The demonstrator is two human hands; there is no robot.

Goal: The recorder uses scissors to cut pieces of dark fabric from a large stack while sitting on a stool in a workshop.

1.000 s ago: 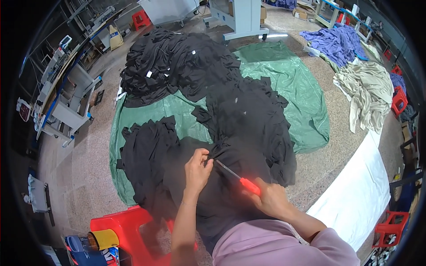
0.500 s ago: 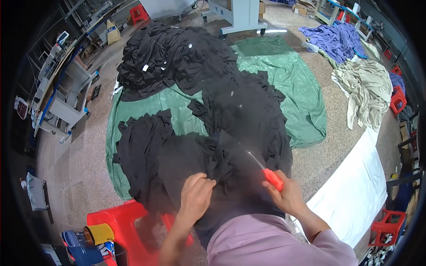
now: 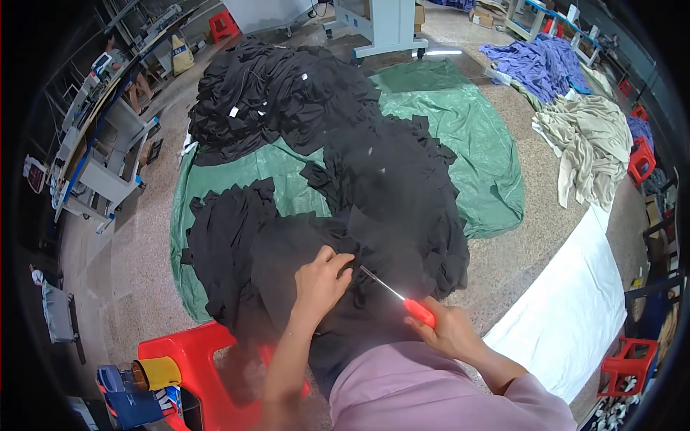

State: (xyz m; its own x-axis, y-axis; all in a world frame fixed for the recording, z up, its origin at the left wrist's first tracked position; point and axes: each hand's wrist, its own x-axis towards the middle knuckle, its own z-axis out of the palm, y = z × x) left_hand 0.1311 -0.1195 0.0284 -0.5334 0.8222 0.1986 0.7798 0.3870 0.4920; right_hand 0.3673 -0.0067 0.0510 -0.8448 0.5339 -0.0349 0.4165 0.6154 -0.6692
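My right hand [image 3: 449, 329] is wrapped round the red handle of a screwdriver-like tool [image 3: 418, 312]. Its thin metal shaft slants up and left, and its dark tip stops just short of my left fingers. My left hand [image 3: 320, 284] is curled over black cloth [image 3: 280, 262] on my lap, thumb and forefinger drawn toward each other. Whatever lies between those fingertips is too dark to make out. Black garments [image 3: 392, 161] spread from my lap over a green sheet [image 3: 478, 144], joining a larger black heap [image 3: 280, 93] farther off.
A red stool [image 3: 198, 359] at my left bears a yellow roll [image 3: 159, 373]. White sheeting [image 3: 560, 309] lies at right, below cream cloth [image 3: 586, 136] and purple cloth [image 3: 543, 65]. Workbenches [image 3: 108, 172] line the left; a wheeled machine stand [image 3: 388, 32] is at the back.
My left hand has moved up and slightly right over the cloth. My right hand has come left and a little down, bringing the tool's tip close to the left fingers.
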